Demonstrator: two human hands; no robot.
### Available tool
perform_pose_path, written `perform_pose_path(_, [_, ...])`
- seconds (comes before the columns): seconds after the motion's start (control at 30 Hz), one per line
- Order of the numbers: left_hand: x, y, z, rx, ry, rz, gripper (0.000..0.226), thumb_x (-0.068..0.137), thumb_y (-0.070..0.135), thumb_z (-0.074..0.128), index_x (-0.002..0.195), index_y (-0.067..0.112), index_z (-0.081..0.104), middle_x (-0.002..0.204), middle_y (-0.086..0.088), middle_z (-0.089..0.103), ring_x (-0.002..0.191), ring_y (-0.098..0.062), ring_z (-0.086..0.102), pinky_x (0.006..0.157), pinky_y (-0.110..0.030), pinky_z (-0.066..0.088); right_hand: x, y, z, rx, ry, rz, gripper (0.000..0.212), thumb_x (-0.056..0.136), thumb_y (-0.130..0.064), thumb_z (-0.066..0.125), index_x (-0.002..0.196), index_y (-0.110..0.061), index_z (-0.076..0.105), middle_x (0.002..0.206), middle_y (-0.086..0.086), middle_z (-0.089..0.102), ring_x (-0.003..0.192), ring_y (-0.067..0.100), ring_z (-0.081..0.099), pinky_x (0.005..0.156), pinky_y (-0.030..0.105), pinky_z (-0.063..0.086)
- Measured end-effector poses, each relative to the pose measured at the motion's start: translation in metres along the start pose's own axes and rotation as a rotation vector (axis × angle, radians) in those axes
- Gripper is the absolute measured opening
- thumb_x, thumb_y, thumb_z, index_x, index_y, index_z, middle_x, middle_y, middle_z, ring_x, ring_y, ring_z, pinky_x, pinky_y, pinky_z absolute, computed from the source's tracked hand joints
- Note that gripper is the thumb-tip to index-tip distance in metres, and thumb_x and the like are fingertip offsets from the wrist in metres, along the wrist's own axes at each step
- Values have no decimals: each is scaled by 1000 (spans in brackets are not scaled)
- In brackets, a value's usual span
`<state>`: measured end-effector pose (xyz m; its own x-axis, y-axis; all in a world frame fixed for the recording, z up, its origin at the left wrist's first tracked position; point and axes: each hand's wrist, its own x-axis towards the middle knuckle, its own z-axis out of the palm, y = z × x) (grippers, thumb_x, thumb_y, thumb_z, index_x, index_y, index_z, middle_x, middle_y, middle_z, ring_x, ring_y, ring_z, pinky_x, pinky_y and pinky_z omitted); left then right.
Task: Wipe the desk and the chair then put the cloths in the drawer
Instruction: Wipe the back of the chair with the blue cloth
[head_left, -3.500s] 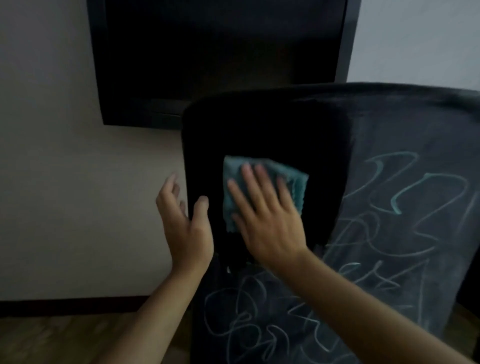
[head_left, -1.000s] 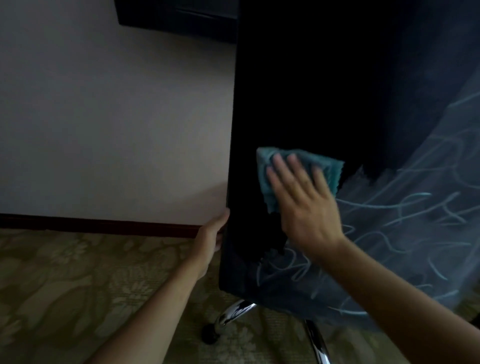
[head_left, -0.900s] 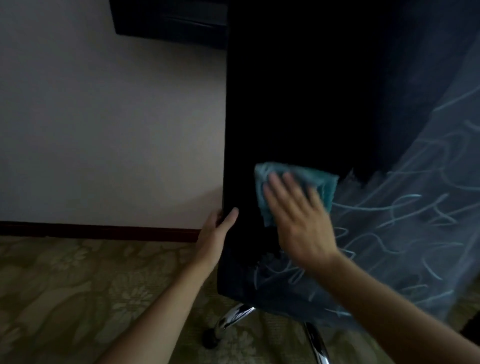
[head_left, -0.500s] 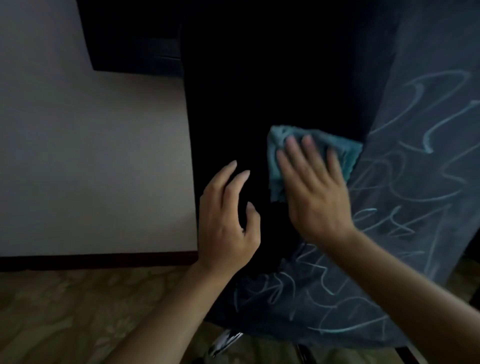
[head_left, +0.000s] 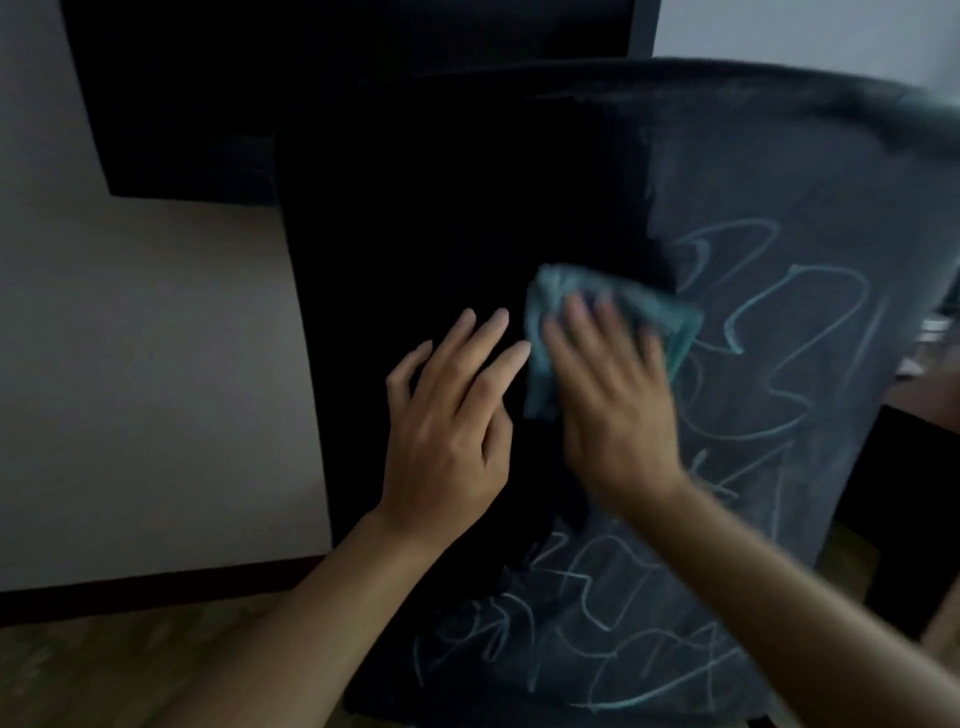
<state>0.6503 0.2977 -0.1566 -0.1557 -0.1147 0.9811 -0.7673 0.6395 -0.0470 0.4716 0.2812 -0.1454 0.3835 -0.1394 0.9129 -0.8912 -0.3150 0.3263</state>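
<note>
Directly ahead, the chair back (head_left: 415, 260) fills most of the view as a tall dark panel. Its left portion is plain black; its right and lower portions carry pale chalk scribbles (head_left: 769, 364) on a dusty grey surface. Behind the chair, a pale wall (head_left: 145, 389) runs down to a dark skirting board (head_left: 156, 592) above a wood-toned floor (head_left: 104, 670). A dark rectangular panel (head_left: 208, 104) hangs on the wall above the chair's left edge.

The right hand (head_left: 613, 395) lies flat against the chair back, fingers extended and blurred, pressing the teal cloth (head_left: 670, 317) onto the surface. The cloth sits under the fingers and palm, projecting beyond the fingertips at top and right, at the boundary between the black area and the scribbled area.

The left hand (head_left: 452, 415) is just beside the right hand, to its left, fingers straight and slightly spread over the black area, holding nothing. Whether it contacts the chair cannot be determined.
</note>
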Motion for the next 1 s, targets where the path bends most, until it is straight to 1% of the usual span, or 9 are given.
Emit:
perform_pose_path(0.1, [-2, 2, 2, -6, -56, 52, 42, 90, -2, 58, 130, 10, 64, 147, -8, 51, 141, -25, 43, 109, -50, 36, -87, -24, 7, 14, -248, -156, 66, 92, -21, 45, 155, -15, 26, 164, 3, 15, 151, 23, 14, 113, 42, 26])
perform_pose_path(0.17, [-2, 3, 1, -7, -92, 92, 41, 90, -1, 58, 129, 10, 65, 147, -7, 52, 142, -24, 42, 109, -51, 36, -96, -10, -1, -23, -310, -273, 61, 96, -24, 40, 154, -17, 25, 163, 1, 18, 151, 20, 13, 116, 41, 23])
perform_pose_path(0.27, [10, 5, 2, -17, -99, 93, 44, 88, 0, 58, 129, 12, 65, 147, -5, 52, 142, -22, 42, 110, -49, 35, -27, 22, -18, -60, -168, -202, 57, 95, -18, 40, 151, -15, 30, 159, 6, 26, 149, 24, 19, 120, 41, 14])
perform_pose_path(0.33, [24, 9, 2, -14, -77, 83, 47, 86, -1, 59, 131, 12, 64, 147, -5, 51, 142, -23, 41, 111, -48, 33, 41, 44, -35, -86, -60, -128, 55, 95, -14, 40, 150, -12, 35, 157, 9, 29, 148, 27, 22, 119, 45, 13])
perform_pose_path(0.43, [55, 15, 1, -1, -11, 83, 51, 85, -1, 60, 134, 11, 60, 149, -6, 50, 143, -24, 40, 113, -45, 29, 97, 60, -49, -125, 35, -142, 48, 101, -14, 38, 148, -11, 40, 156, 11, 34, 147, 26, 21, 121, 49, 12])
perform_pose_path(0.6, [80, 24, 1, -10, 55, 70, 50, 84, 1, 61, 134, 11, 60, 148, -6, 51, 142, -23, 41, 114, -42, 27, 73, 40, -29, -60, 80, -5, 45, 103, -16, 36, 148, -12, 41, 156, 7, 32, 148, 21, 18, 121, 45, 12])
perform_pose_path(0.8, [77, 22, -1, -5, -24, 110, 53, 83, 2, 61, 135, 12, 59, 150, -6, 48, 144, -22, 39, 112, -43, 30, 77, 62, -47, -186, 8, -171, 50, 100, -18, 40, 150, -14, 36, 157, 6, 26, 148, 24, 23, 121, 44, 12])
perform_pose_path(0.93, [88, 32, 1, -15, -15, 95, 54, 83, 4, 61, 136, 12, 58, 151, -7, 47, 144, -24, 38, 111, -44, 30, 107, 80, -59, -131, 185, -17, 47, 102, -12, 40, 149, -10, 38, 156, 12, 30, 147, 28, 20, 120, 54, 16])
perform_pose_path(1.0, [88, 38, 3, -26, -14, 111, 54, 82, 4, 61, 135, 12, 59, 151, -7, 47, 144, -24, 39, 111, -44, 30, 72, 78, -47, -70, 170, 48, 50, 100, -11, 40, 150, -13, 36, 157, 10, 26, 149, 28, 16, 121, 51, 12])
